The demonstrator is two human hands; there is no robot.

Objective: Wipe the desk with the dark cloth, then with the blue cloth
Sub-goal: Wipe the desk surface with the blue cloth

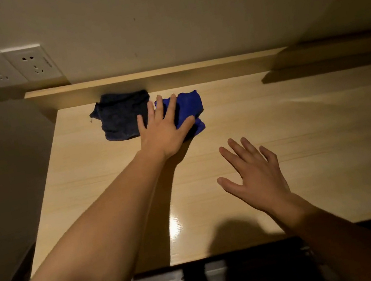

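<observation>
Dim yellow light falls on a pale wooden desk (276, 124) that fills the middle of the frame, with a cream wall (158, 21) behind it. White wall sockets (0, 68) sit in the upper left of the frame. A raised wooden ledge (144, 83) runs along the back of the desk.

Two cloths lie side by side near that ledge, just left of the middle. The dark cloth (121, 117) is on the left, crumpled and flat on the desk. The blue cloth (189, 107) is right next to it, touching or almost touching.

The left hand (165, 129) reaches far forward and lies flat on the blue cloth, fingers (172, 108) spread and loose, pressing down but not gripping it. One finger tip sits by the edge of the dark cloth.

The right hand (252, 173) is lower right of the middle, above the bare desk, fingers (238, 150) spread wide and holding nothing. It is well apart from both cloths.
</observation>
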